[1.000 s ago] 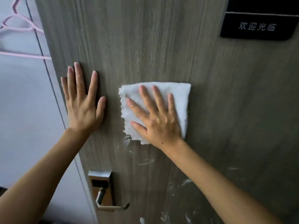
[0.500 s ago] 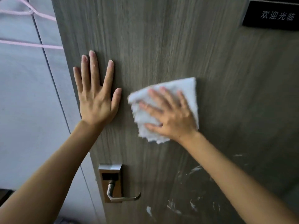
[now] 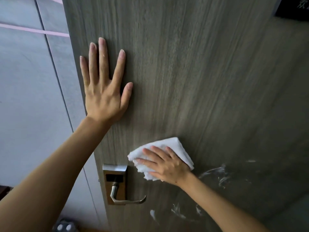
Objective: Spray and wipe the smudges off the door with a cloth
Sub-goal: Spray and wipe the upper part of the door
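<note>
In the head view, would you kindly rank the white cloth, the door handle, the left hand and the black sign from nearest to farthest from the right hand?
1. White cloth: directly under the right hand.
2. Door handle: below and to its left.
3. Left hand: flat on the door, up and left.
4. Black sign: top right corner, farthest.

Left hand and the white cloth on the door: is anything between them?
In the head view, only bare wood-grain door lies between the flat left hand and the cloth under the right hand; no smudges show there.
</note>
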